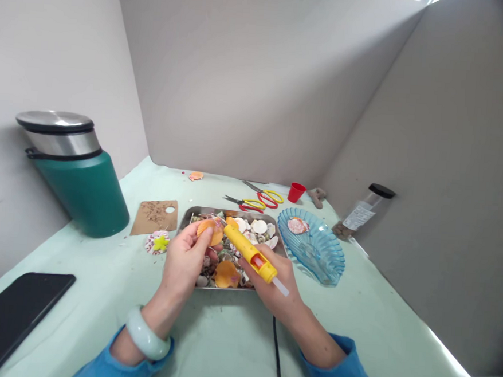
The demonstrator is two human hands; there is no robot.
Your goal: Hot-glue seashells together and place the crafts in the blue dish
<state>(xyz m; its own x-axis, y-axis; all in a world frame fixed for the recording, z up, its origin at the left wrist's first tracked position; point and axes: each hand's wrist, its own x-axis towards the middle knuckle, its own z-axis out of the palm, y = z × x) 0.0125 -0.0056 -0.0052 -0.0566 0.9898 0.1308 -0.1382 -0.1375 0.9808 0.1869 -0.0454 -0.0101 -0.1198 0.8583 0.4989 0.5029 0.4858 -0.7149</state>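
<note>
My left hand (184, 261) pinches an orange scallop shell (211, 229) over the metal tray (188, 216) of mixed seashells. My right hand (277, 285) grips a yellow glue gun (249, 252) with a clear glue stick poking out of its rear end. The gun's tip touches the held shell. Its black cord (277, 357) trails toward me across the pale green table cover. A larger orange shell (227, 274) lies in the tray between my hands.
A blue glass shell-shaped dish (316, 250) holding one shell sits right of the tray. Two scissors (257, 200), a red cup (296, 191) and a jar (364, 213) lie behind. A green flask (78, 176), brown card (155, 216), decorated shell (158, 243) and black tablet (10, 315) stand left.
</note>
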